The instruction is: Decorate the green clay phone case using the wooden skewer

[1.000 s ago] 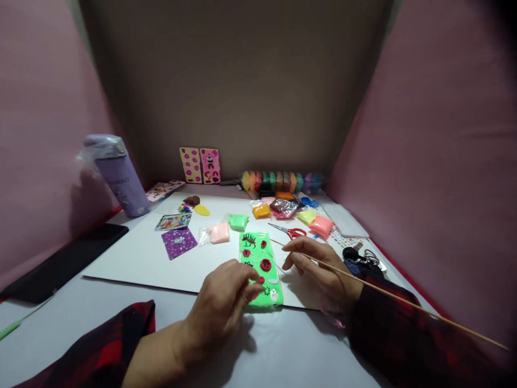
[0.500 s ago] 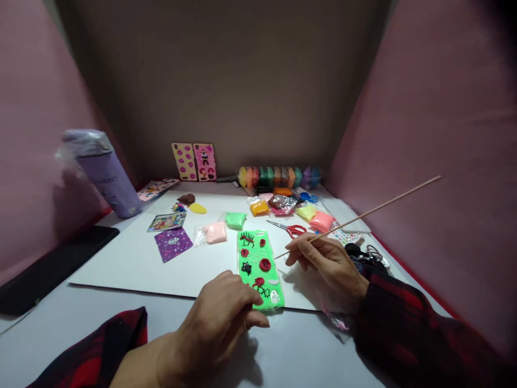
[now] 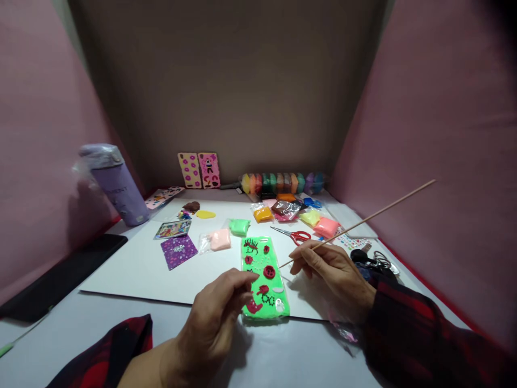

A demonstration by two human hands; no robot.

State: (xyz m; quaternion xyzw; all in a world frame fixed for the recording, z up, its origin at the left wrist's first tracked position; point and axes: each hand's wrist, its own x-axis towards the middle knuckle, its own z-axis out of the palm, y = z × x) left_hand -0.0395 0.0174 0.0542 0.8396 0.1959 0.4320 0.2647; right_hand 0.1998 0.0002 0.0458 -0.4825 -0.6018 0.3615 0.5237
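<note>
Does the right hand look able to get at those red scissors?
Probably yes: the red-handled scissors lie on the white board just beyond the right hand, with nothing seen lying over them, though that hand holds a thin stick.

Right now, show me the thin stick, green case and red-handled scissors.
Thin stick (image 3: 374, 215): head view, midway along its upper length.
Green case (image 3: 272, 282): head view, green surface near its middle.
Red-handled scissors (image 3: 291, 234): head view, where blades meet handles.
</note>
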